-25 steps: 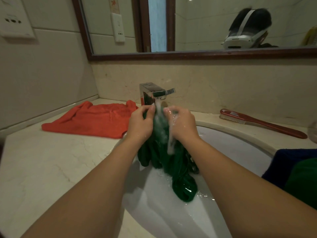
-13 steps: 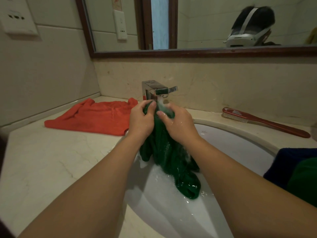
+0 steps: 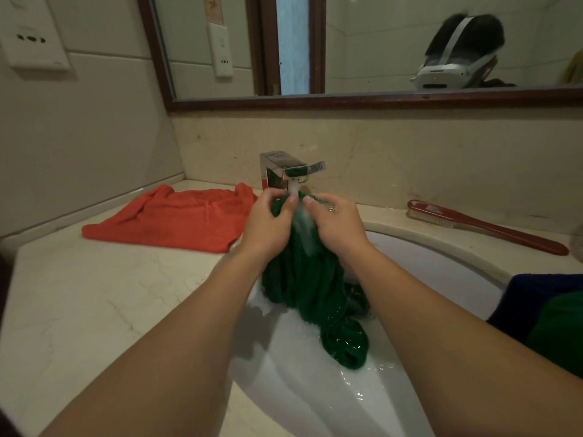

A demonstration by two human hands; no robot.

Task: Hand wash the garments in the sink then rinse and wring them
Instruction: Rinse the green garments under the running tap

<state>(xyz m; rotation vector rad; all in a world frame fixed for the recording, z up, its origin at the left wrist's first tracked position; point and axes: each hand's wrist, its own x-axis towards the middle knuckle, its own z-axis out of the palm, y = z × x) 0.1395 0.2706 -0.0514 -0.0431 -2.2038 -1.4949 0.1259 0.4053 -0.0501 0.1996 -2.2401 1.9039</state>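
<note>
A wet dark green garment (image 3: pixel 310 285) hangs bunched over the white sink (image 3: pixel 426 257), its lower end lying in the basin. My left hand (image 3: pixel 268 225) and my right hand (image 3: pixel 339 225) both grip its top, close together, right under the chrome faucet (image 3: pixel 284 171). Water runs from the spout onto the cloth between my thumbs. An orange garment (image 3: pixel 176 216) lies flat on the counter to the left of the sink.
A red scrubbing brush (image 3: pixel 485 227) lies on the counter behind the sink at the right. Dark blue and green cloth (image 3: pixel 549 310) hangs over the sink's right edge. The marble counter (image 3: pixel 94 310) spreads to the left; a mirror hangs above the backsplash.
Both hands stay gripped on the green garment under the tap. They have shifted slightly against each other, and the water now falls between my thumbs.
</note>
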